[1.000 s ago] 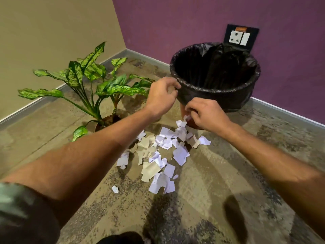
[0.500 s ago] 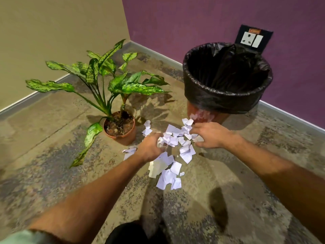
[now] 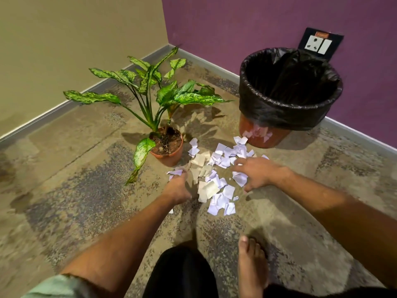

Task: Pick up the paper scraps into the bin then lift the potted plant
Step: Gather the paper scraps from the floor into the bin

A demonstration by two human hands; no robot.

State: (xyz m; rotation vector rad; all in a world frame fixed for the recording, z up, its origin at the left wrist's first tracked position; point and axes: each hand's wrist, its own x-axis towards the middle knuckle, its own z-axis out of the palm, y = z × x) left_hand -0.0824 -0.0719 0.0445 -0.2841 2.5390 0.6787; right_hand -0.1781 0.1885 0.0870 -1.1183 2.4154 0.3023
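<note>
Both hands (image 3: 217, 179) on scraps (image 3: 217, 190) (floor)

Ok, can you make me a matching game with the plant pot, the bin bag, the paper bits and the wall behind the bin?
Things:
1. small round plant pot
2. crinkly plastic bin bag
3. torn paper bits
4. painted wall behind the bin

Colours:
A. purple
B. white
C. orange-brown
D. black

Pairs: 1-C, 2-D, 3-B, 4-A
</note>
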